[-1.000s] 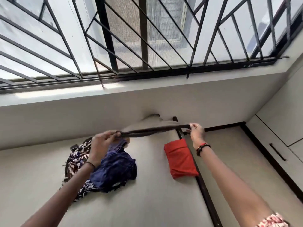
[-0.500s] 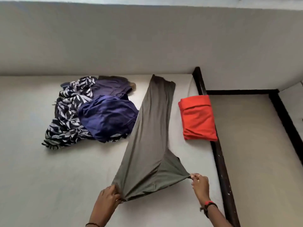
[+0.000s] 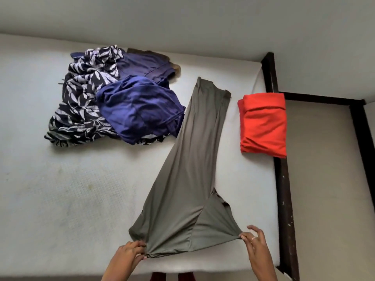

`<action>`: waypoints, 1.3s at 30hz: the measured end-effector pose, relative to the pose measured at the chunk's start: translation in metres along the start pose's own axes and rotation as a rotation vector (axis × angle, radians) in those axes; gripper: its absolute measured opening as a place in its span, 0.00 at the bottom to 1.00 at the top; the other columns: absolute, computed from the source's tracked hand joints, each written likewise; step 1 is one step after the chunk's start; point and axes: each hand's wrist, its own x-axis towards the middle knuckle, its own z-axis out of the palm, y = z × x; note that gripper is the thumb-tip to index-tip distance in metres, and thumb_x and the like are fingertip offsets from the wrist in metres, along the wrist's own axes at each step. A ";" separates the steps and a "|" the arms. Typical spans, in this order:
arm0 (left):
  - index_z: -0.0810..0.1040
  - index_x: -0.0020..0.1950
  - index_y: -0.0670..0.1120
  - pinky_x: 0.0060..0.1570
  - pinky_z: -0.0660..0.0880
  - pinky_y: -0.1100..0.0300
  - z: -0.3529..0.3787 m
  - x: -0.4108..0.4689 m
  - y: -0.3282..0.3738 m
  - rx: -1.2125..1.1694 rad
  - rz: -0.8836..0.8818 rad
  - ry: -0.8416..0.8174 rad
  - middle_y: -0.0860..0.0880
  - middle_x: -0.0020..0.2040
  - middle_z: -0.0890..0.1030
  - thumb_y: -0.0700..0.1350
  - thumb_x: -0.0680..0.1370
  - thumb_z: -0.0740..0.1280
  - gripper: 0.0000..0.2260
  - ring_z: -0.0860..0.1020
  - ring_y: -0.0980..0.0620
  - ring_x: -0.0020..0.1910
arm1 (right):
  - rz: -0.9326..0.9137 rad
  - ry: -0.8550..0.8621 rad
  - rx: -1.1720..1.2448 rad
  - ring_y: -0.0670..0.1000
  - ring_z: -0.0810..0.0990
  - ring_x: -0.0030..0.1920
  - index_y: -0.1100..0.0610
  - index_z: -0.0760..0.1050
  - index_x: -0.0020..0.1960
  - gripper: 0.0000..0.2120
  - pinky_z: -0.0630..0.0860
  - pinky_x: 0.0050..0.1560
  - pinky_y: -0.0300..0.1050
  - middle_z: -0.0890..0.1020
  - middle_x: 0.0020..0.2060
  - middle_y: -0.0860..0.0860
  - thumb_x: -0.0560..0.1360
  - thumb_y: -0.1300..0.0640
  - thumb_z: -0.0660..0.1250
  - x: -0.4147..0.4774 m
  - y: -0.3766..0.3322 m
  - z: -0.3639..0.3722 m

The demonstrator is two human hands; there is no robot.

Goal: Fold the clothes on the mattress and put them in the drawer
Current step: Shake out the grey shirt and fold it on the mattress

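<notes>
White mattress (image 3: 60, 199) fills the head view, with a dark bed frame (image 3: 284, 199) on its right. An olive garment (image 3: 192, 169) lies lengthwise on the mattress. The left hand (image 3: 127, 254) and right hand (image 3: 256, 244) each pinch a near corner. A folded red garment (image 3: 263, 126) lies right, and crumpled blue clothes (image 3: 138, 110) and leaf-print clothes (image 3: 81, 102) lie left.

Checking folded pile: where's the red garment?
Head view, right side: red garment on the mattress edge, overlapping the dark frame, right of the olive garment.
</notes>
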 end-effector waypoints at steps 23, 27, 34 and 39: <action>0.81 0.47 0.42 0.47 0.70 0.64 -0.034 0.026 -0.005 -0.591 -0.570 0.354 0.46 0.50 0.76 0.45 0.76 0.69 0.07 0.77 0.54 0.45 | -0.571 -0.463 -0.574 0.59 0.78 0.53 0.60 0.76 0.50 0.08 0.70 0.49 0.48 0.81 0.51 0.58 0.79 0.59 0.59 0.270 -0.245 0.069; 0.76 0.52 0.44 0.43 0.71 0.66 -0.043 0.034 0.005 -0.665 -0.591 0.344 0.49 0.45 0.77 0.42 0.75 0.70 0.08 0.77 0.53 0.43 | -0.541 -0.363 -0.641 0.60 0.75 0.55 0.59 0.75 0.55 0.09 0.70 0.53 0.50 0.78 0.54 0.59 0.78 0.59 0.60 0.274 -0.261 0.091; 0.81 0.40 0.44 0.39 0.71 0.67 -0.069 0.038 0.003 -0.761 -0.547 -0.122 0.51 0.34 0.80 0.39 0.75 0.68 0.05 0.77 0.56 0.35 | -0.822 -0.136 -0.413 0.63 0.77 0.58 0.68 0.71 0.64 0.22 0.68 0.64 0.52 0.78 0.57 0.64 0.70 0.68 0.60 0.195 -0.234 0.117; 0.83 0.41 0.42 0.45 0.74 0.68 -0.089 0.033 0.003 -0.735 -0.493 -0.091 0.55 0.36 0.83 0.40 0.74 0.69 0.04 0.80 0.61 0.36 | -0.951 -0.519 -0.760 0.58 0.57 0.75 0.66 0.50 0.75 0.55 0.58 0.72 0.60 0.59 0.74 0.61 0.62 0.40 0.74 0.070 -0.161 0.152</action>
